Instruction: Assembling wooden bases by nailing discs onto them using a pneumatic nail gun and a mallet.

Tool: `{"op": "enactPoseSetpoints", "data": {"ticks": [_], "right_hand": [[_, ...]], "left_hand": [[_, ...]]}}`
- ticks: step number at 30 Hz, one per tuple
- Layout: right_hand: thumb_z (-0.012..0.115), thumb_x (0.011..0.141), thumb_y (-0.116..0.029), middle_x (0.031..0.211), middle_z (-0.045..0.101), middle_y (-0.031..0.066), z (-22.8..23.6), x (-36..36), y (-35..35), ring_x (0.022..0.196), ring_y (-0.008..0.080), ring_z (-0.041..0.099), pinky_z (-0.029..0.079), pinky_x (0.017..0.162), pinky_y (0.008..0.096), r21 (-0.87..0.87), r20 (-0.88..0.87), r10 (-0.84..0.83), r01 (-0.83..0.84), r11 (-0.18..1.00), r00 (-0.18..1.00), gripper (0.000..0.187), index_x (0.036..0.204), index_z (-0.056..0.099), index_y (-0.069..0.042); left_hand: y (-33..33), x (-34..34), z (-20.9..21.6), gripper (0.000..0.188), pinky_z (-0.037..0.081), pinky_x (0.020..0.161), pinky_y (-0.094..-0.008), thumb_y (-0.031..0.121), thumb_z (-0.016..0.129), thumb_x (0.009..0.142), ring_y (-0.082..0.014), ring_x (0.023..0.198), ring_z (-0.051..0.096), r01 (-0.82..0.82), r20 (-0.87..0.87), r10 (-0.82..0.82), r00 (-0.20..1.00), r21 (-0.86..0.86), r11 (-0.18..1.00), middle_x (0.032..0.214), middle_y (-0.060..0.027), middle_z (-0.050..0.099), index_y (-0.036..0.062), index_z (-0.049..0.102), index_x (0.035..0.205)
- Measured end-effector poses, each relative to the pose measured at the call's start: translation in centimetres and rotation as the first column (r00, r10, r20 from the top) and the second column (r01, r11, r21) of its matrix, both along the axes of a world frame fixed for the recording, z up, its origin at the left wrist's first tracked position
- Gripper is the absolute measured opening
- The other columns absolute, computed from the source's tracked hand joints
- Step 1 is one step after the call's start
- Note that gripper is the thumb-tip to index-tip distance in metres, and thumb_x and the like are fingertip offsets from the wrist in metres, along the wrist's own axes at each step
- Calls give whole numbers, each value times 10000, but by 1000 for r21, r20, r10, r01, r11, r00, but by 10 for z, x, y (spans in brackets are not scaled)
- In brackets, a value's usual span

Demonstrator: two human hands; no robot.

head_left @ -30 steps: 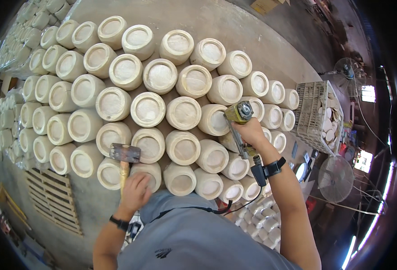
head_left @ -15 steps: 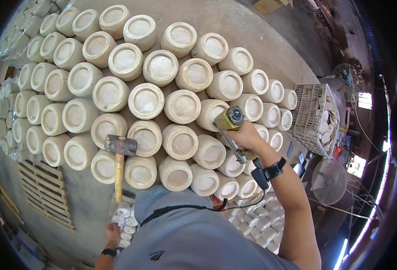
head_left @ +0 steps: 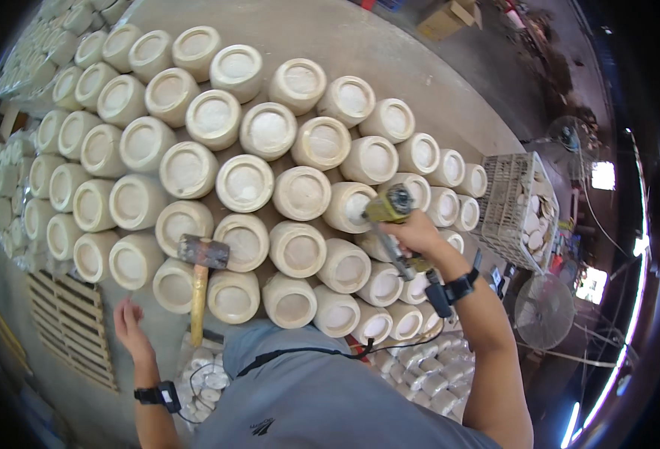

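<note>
My right hand [head_left: 413, 233] grips a yellow-green nail gun [head_left: 390, 204] by its handle. The nose of the tool is over the recessed end of a pale round wooden pot [head_left: 351, 207]; whether it touches cannot be made out. My left hand [head_left: 130, 328] holds nothing, its fingers apart, in the air left of a mallet [head_left: 202, 251]. That mallet has a dark head and a wooden handle, and it lies across the rims of the front pots. Rows of similar pots, each with a raised ring round a sunken disc, spread out before me.
A slatted crate [head_left: 511, 196] of pale discs stands at the right, near two caged fans [head_left: 544, 307]. A wooden pallet [head_left: 64, 325] lies on the floor at left. Plastic-wrapped stacks [head_left: 427, 374] are close by my body. Far off is a cardboard box [head_left: 449, 20].
My left hand has risen from beside my body, moving forward and to the left. My right hand, still gripping the nail gun, has shifted slightly right and nearer; the view has shifted a little.
</note>
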State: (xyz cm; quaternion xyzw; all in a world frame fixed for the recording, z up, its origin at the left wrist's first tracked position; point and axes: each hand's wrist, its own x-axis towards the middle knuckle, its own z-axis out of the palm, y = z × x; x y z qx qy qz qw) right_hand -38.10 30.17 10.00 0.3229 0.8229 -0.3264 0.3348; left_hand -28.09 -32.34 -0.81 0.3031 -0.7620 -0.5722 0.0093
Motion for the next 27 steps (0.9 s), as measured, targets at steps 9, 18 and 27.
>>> {"op": "enactPoseSetpoints", "data": {"ticks": [9, 18, 27], "right_hand": [[770, 835, -403, 700, 706, 154, 6, -49, 37, 539, 253, 665, 542, 580, 394, 267, -283, 102, -23, 964, 954, 452, 999, 748, 17], [764, 840, -421, 605, 660, 123, -37, -93, 73, 512, 219, 651, 516, 535, 381, 218, -230, -37, 88, 972, 973, 476, 787, 719, 50], [743, 864, -354, 652, 677, 141, -42, -100, 73, 504, 222, 647, 507, 507, 372, 200, -159, -48, 80, 976, 986, 422, 902, 720, 65]], "left_hand": [[206, -152, 55, 335, 504, 973, -399, 136, 677, 939, -289, 1104, 646, 742, -211, -778, 592, -235, 628, 1174, -155, 683, 11, 636, 1247], [318, -198, 17, 624, 368, 1180, -507, 266, 737, 864, -429, 1405, 460, 833, -165, -975, 151, -510, 215, 1441, -244, 548, 51, 554, 1421], [398, -178, -11, 707, 185, 1272, -522, 380, 721, 855, -372, 1535, 281, 768, 19, -999, -51, -638, -51, 1604, -208, 395, 92, 531, 1473]]}}
